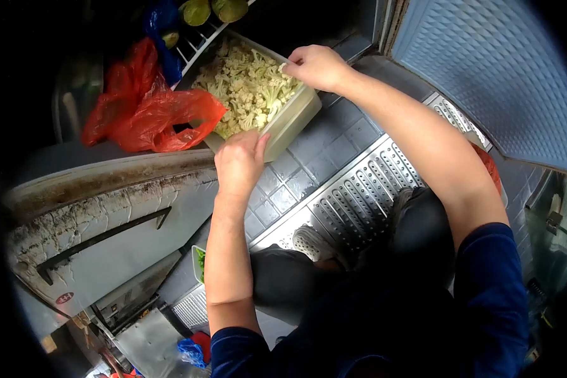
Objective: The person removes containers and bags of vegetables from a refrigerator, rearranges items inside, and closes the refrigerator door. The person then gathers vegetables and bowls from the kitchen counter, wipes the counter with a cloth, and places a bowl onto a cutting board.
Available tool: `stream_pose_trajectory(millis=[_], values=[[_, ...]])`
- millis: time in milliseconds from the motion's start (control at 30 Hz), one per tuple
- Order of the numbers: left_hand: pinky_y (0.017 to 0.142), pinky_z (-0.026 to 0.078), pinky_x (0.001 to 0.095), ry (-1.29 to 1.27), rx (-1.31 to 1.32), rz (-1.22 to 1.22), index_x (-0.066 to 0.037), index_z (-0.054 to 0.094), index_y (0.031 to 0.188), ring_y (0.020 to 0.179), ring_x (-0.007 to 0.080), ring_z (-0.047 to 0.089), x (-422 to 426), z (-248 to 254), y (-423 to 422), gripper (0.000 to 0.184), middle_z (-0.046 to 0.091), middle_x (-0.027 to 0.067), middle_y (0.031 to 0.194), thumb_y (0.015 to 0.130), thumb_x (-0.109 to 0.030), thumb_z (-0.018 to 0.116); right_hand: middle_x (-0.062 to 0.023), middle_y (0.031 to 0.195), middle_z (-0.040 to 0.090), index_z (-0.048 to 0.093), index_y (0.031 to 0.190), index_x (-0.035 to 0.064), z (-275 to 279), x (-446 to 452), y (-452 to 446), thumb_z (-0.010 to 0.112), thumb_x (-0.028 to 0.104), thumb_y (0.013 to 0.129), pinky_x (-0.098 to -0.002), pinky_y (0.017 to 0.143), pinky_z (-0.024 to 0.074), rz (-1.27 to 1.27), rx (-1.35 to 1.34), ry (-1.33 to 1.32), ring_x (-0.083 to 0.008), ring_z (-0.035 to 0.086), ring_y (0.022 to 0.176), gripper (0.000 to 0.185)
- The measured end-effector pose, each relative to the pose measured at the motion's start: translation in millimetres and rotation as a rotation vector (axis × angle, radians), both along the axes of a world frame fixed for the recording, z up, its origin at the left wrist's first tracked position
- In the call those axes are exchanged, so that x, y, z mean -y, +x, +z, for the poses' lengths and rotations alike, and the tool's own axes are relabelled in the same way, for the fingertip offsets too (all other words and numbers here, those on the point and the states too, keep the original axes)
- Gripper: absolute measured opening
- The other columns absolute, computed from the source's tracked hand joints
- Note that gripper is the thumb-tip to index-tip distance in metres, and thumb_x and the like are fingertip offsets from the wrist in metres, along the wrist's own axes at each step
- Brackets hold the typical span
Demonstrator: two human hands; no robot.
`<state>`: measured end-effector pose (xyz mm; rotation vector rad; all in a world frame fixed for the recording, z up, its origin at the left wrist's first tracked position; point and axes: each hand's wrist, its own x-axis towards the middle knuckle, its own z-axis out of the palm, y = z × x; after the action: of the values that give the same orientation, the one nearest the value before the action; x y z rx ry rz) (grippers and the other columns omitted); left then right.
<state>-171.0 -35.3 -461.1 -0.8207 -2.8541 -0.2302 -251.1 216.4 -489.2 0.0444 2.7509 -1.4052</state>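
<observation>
A pale plastic tub (296, 120) full of cut cauliflower (249, 85) juts out from a white wire shelf (198, 47). My left hand (239, 160) is closed over the tub's near left corner, thumb along the rim. At the opposite corner of the front side, my right hand (318, 68) grips the rim with fingers curled over it. Beside the tub, a red plastic bag (151, 110) lies partly across its left edge. The far end of the tub is in shadow inside the cabinet.
An open white door with a black handle (107, 242) stands at left, its edge stained. A blue textured panel (491, 69) is at upper right. Below run grey floor tiles (283, 198) and a perforated metal grate (353, 201). Green vegetables (223, 19) sit on the shelf.
</observation>
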Motion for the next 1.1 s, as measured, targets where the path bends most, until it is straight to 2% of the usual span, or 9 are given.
stream_pose_trajectory(millis=[267, 400, 467, 533, 633, 733, 833, 933, 1100], values=[[0.065, 0.051, 0.0473, -0.084, -0.078, 0.282, -0.007, 0.065, 0.079, 0.076, 0.0369, 0.066, 8.3, -11.8, -17.3, 0.037, 0.068, 0.0151, 0.081, 0.095, -0.040, 0.065, -0.0189, 0.111, 0.073, 0.071, 0.118, 0.0021, 0.7, -2.5, -0.6, 0.063, 0.040, 0.092, -0.0395, 0.090, 0.0544, 0.057, -0.077, -0.059, -0.0336, 0.070, 0.103, 0.047], [0.067, 0.055, 0.0435, -0.384, -0.272, 0.299, -0.015, 0.070, 0.101, 0.077, 0.0330, 0.069, 41.4, -43.2, -61.5, 0.028, 0.072, 0.0126, 0.091, 0.099, -0.041, 0.059, -0.0229, 0.124, 0.067, 0.064, 0.129, 0.0015, 2.2, -41.9, 38.9, 0.063, 0.043, 0.090, -0.0426, 0.101, 0.0498, 0.234, -0.105, 0.047, -0.0372, 0.064, 0.114, 0.056], [0.063, 0.055, 0.0442, -0.270, -0.191, 0.339, -0.015, 0.068, 0.103, 0.077, 0.0314, 0.070, 57.6, -60.5, -78.7, 0.032, 0.071, 0.0143, 0.090, 0.103, -0.043, 0.051, -0.0227, 0.124, 0.066, 0.064, 0.128, 0.0018, -4.3, -89.4, 76.8, 0.064, 0.041, 0.092, -0.0443, 0.102, 0.0489, 0.238, -0.112, 0.176, -0.0374, 0.063, 0.115, 0.054], [0.065, 0.055, 0.0469, -0.201, -0.030, 0.338, -0.012, 0.068, 0.104, 0.079, 0.0344, 0.069, 58.0, -57.5, -81.7, 0.042, 0.069, 0.0169, 0.087, 0.105, -0.046, 0.044, -0.0214, 0.128, 0.065, 0.064, 0.126, 0.0012, -15.8, -149.7, 122.9, 0.064, 0.038, 0.094, -0.0431, 0.102, 0.0492, 0.164, -0.200, 0.360, -0.0371, 0.063, 0.117, 0.049], [0.075, 0.055, 0.0501, -0.603, -0.146, 0.207, 0.000, 0.067, 0.111, 0.084, 0.0415, 0.069, 79.2, -64.0, -79.6, 0.047, 0.070, 0.0241, 0.094, 0.105, -0.044, 0.048, -0.0214, 0.126, 0.064, 0.064, 0.126, 0.0004, -22.8, -239.7, 214.4, 0.064, 0.030, 0.095, -0.0440, 0.101, 0.0481, -0.088, -0.091, 0.446, -0.0385, 0.060, 0.118, 0.043], [0.087, 0.054, 0.0501, -0.389, -0.077, 0.279, 0.004, 0.062, 0.125, 0.102, 0.0426, 0.067, 37.3, -24.8, -49.3, 0.050, 0.068, 0.0291, 0.112, 0.102, -0.040, 0.055, -0.0203, 0.130, 0.062, 0.062, 0.129, 0.0010, -60.8, -311.7, 330.5, 0.067, 0.026, 0.093, -0.0427, 0.103, 0.0474, -0.430, -0.035, 0.683, -0.0383, 0.059, 0.121, 0.044], [0.095, 0.051, 0.0490, -0.309, -0.217, 0.060, 0.007, 0.055, 0.134, 0.114, 0.0436, 0.062, 62.6, -36.2, -53.0, 0.054, 0.063, 0.0314, 0.123, 0.101, -0.036, 0.059, -0.0233, 0.138, 0.056, 0.059, 0.132, 0.0006, -90.9, -336.3, 425.0, 0.072, 0.026, 0.088, -0.0457, 0.109, 0.0438, -0.748, 0.091, 0.811, -0.0412, 0.052, 0.129, 0.052], [0.098, 0.050, 0.0479, -0.337, -0.161, 0.147, 0.008, 0.051, 0.138, 0.120, 0.0437, 0.058, 55.9, -35.5, -51.7, 0.056, 0.059, 0.0323, 0.131, 0.100, -0.033, 0.060, -0.0251, 0.143, 0.051, 0.057, 0.135, 0.0012, -103.1, -318.3, 459.3, 0.076, 0.026, 0.086, -0.0493, 0.110, 0.0425, -0.663, 0.050, 1.003, -0.0438, 0.050, 0.131, 0.058], [0.095, 0.052, 0.0479, -0.350, -0.222, 0.098, 0.007, 0.052, 0.138, 0.112, 0.0426, 0.063, 69.6, -47.7, -61.2, 0.058, 0.063, 0.0314, 0.124, 0.099, -0.034, 0.062, -0.0220, 0.146, 0.049, 0.056, 0.136, 0.0063, -109.4, -272.4, 382.6, 0.076, 0.029, 0.085, -0.0508, 0.115, 0.0367, -0.370, -0.066, 0.888, -0.0434, 0.044, 0.136, 0.059]])
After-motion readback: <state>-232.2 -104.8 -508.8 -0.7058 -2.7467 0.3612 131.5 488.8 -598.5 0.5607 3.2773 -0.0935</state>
